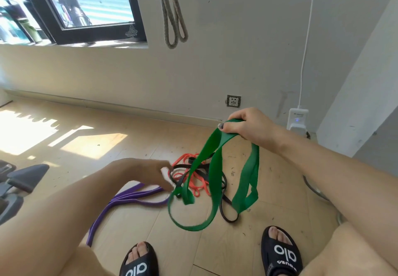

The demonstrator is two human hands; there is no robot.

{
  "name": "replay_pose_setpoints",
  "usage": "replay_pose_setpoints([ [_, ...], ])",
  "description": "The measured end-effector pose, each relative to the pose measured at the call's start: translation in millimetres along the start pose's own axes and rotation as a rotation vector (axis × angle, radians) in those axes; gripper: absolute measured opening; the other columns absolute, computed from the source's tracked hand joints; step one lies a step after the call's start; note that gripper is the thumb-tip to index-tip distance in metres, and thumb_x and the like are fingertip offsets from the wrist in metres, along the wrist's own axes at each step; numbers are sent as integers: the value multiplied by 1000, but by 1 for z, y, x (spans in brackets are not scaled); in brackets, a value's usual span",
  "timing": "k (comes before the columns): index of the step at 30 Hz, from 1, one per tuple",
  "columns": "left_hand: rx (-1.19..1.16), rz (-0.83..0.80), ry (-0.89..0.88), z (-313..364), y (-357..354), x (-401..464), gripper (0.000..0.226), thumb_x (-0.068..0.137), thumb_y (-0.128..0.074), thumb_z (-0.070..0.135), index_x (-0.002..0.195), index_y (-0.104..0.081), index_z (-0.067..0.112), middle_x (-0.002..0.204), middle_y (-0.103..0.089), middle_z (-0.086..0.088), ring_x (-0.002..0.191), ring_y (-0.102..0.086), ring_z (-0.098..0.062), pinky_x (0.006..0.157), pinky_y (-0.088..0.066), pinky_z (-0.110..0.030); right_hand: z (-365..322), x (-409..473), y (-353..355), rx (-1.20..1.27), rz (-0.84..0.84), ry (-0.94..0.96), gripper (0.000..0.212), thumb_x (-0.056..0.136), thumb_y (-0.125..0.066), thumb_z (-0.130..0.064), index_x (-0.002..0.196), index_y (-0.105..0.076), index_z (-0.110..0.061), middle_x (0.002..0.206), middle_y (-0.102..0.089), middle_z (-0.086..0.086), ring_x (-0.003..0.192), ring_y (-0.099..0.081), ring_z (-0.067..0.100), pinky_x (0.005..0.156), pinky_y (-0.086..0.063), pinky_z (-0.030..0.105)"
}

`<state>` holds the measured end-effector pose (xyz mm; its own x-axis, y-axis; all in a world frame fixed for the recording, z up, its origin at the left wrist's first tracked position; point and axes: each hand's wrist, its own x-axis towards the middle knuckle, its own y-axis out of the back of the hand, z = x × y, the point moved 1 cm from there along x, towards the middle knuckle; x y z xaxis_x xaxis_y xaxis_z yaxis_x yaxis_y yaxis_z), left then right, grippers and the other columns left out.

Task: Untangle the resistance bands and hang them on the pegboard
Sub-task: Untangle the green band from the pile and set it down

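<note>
My right hand grips the top of a wide green band and holds it up over the floor; its loops hang down into a tangle. Under it lie a thin orange band and a thin black band, knotted together. My left hand is blurred, down at the left edge of the tangle, fingers pointing at the bands; whether it holds anything is unclear. A purple band stretches from the tangle toward my left leg. No pegboard is in view.
A grey rope hangs in loops on the white wall. A wall socket and a white plugged-in device sit low on the wall. Grey equipment stands at the left. My sandalled feet are on the wooden floor.
</note>
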<state>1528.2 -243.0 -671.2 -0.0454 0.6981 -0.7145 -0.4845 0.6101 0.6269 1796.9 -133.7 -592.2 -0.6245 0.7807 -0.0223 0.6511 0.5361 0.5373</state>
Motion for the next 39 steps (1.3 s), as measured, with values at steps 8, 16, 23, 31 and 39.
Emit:
replay_pose_setpoints([
  [8,-608,207,-688,92,11,-44,46,94,-69,9,137,-54,18,132,-66,6,125,-61,-7,99,-49,-23,-12,-3,-13,26,-159,29,33,94,-72,-30,72,-65,-6,61,-41,3,50,-34,9,52,-26,25],
  [16,-502,365,-737,113,-1,-46,40,88,-79,19,122,-58,18,101,-70,15,106,-70,-11,100,-56,-42,-17,-13,-3,100,-163,74,41,96,-70,-32,58,-64,-21,62,-37,7,52,-30,13,51,-24,27],
  [23,-497,294,-724,112,3,-48,36,81,-81,16,113,-65,17,103,-72,-12,99,-71,-33,94,-56,-57,-17,-18,0,-74,-125,86,48,93,-72,-41,73,-65,2,62,-37,5,55,-32,13,52,-25,26],
  [31,-515,143,-644,100,13,-53,27,91,-75,15,116,-67,8,94,-72,-17,79,-70,-32,75,-61,-39,-12,-15,-2,-122,-143,55,53,90,-68,-59,74,-72,-9,63,-44,4,59,-39,15,59,-29,33],
  [39,-511,182,-647,95,14,-54,29,101,-58,32,106,-65,4,74,-59,-1,68,-56,-15,66,-49,-27,-12,-11,-5,-67,-218,44,51,93,-64,-59,62,-59,-19,56,-40,-4,51,-35,10,51,-28,22],
])
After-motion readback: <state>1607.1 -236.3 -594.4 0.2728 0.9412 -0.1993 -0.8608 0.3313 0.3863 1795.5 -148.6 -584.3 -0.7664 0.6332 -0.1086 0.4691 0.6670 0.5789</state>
